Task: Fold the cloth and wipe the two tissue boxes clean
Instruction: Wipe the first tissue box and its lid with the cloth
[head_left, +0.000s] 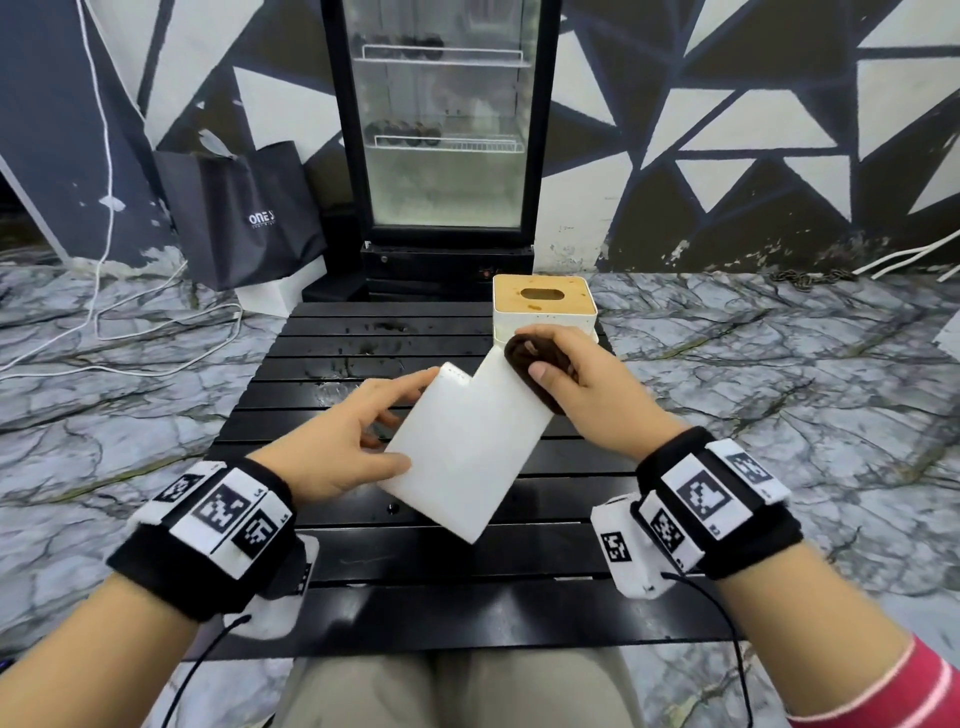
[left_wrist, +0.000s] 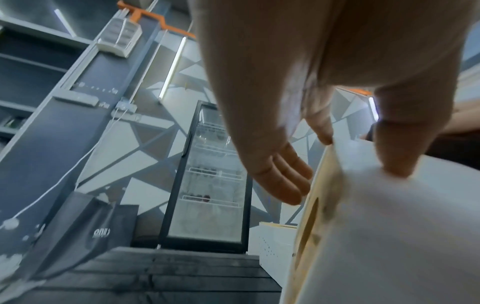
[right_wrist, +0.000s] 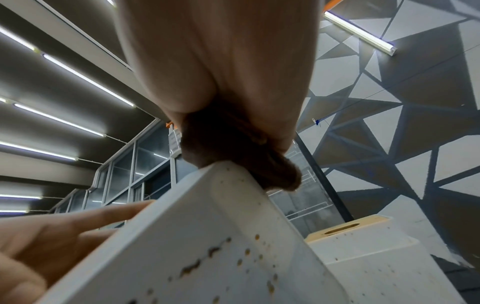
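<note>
Nearest: white rigid plastic tissue box (head_left: 462, 447), lifted off the black slatted desk (head_left: 363, 561) and tilted, long axis running 7 to 1 o'clock. Likely light and hollow, stiff walls, smooth and a bit slippery; best held by opposite edges, not the flat face. Wood-coloured slotted lid faces left in the left wrist view.

Left hand (head_left: 348, 441) at 9 o'clock of the box: thumb pressed on the near white face, fingers (left_wrist: 283, 176) nearly straight and spread along the lid side, steadying more than clamping. Moderately wide.

Right hand (head_left: 587, 389) at the box's 1 o'clock corner, fingers curled tight round a dark brown bunched soft cloth (head_left: 535, 371), wad pressed on the top right edge. Limp and compressible, so probably needs a firm pinch to keep the fold. Brown specks across the white side (right_wrist: 233, 261) in the right wrist view, so wiping looks unfinished.

Farther, 12 o'clock: second white tissue box with tan slotted lid (head_left: 543, 312), upright on the desk's far edge, untouched, specks visible on it too.
</note>
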